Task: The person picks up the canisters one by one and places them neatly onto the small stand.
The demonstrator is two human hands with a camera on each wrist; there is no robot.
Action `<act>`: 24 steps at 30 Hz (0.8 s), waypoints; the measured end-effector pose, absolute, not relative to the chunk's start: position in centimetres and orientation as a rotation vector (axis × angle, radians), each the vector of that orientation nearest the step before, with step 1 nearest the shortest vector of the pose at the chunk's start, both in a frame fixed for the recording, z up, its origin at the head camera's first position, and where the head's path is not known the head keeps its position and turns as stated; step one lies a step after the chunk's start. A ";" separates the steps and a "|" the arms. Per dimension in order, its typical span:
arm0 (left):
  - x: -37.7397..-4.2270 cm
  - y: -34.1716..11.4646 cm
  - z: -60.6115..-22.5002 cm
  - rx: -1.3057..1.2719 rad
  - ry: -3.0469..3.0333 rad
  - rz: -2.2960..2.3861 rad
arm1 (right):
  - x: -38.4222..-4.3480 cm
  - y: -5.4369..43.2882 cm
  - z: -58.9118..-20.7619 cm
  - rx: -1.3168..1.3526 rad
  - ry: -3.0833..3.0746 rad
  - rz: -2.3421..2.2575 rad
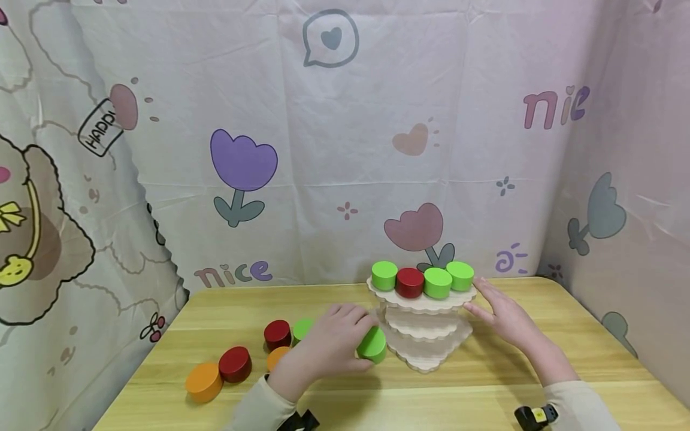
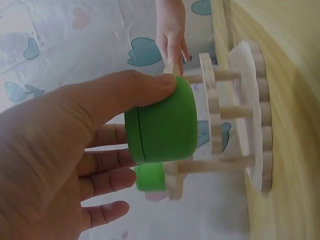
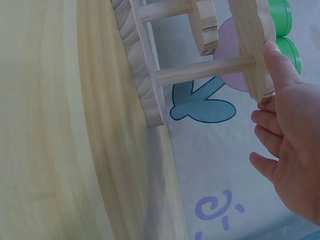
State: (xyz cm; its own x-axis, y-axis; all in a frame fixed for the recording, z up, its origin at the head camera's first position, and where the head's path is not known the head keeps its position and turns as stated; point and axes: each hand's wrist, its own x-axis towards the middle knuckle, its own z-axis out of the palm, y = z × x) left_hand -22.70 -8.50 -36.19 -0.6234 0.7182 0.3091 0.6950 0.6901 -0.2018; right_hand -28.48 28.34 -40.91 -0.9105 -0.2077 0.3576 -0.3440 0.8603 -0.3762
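Note:
My left hand (image 1: 331, 341) pinches a green cylinder block (image 1: 372, 345) between thumb and fingers, just left of a tiered wooden stand (image 1: 420, 353). Close up in the left wrist view, the thumb lies across the green cylinder block (image 2: 165, 122), with other fingers behind it. On the stand's top tier (image 1: 420, 304) sit a red cylinder (image 1: 409, 283) and green cylinders (image 1: 384, 276). At that tier's right end, my right hand (image 1: 507, 317) holds the edge; the right wrist view has its thumb against the scalloped rim (image 3: 252, 50), fingers partly hidden behind.
Left on the wooden table (image 1: 442, 407) lie orange cylinders (image 1: 204, 382), red cylinders (image 1: 235, 364) and a green cylinder (image 1: 303, 329), some partly covered by the left hand. Behind the table hangs a patterned cloth (image 1: 323, 131). Dowels (image 3: 205, 70) join the stand's tiers.

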 end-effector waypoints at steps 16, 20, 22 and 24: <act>-24.0 -3.5 -37.0 -1.180 -2.420 0.108 | -28.3 28.4 -40.6 0.414 -2.751 0.573; -24.4 -2.4 -37.3 -1.189 -2.376 0.137 | -28.3 28.4 -40.5 0.426 -2.746 0.553; -24.5 -1.8 -37.4 -1.196 -2.375 0.155 | -28.3 28.4 -40.5 0.432 -2.745 0.543; -24.5 -1.2 -37.6 -1.189 -2.391 0.176 | -28.2 28.4 -40.4 0.436 -2.743 0.536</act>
State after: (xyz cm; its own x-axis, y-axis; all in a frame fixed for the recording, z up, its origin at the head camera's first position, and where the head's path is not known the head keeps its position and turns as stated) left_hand -24.50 -1.22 -37.59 -0.5200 0.7813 0.3452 0.7222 0.6180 -0.3108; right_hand -28.25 28.44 -40.44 -0.9049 -0.2336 0.3557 -0.3503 0.8836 -0.3108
